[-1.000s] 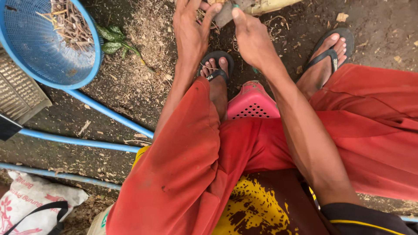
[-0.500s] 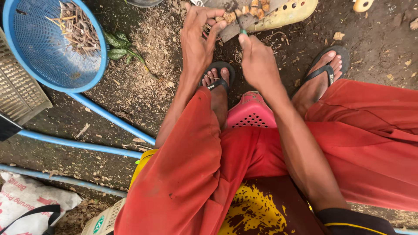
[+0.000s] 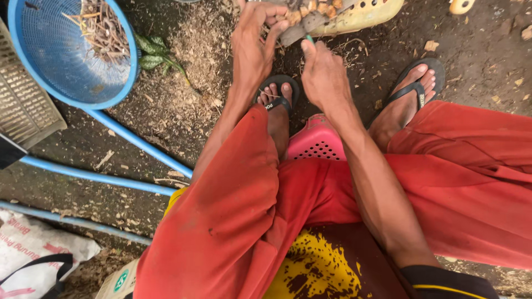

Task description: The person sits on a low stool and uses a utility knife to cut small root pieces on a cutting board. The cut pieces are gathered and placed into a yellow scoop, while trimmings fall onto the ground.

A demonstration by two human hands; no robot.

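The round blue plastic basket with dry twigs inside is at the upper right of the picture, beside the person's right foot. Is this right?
Not quite. The head view shows the round blue plastic basket with dry twigs at the upper left, not beside the right foot.

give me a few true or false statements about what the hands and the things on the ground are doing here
1. The left hand touches the small brown pieces on the yellow tray. True.
2. The blue basket is empty. False: it holds dry twigs.
3. The right hand grips a hammer. False: only a small green tip shows at its fingers.
4. A pink perforated stool sits between the legs. True.
5. Both feet are bare. False: they wear black flip-flops.
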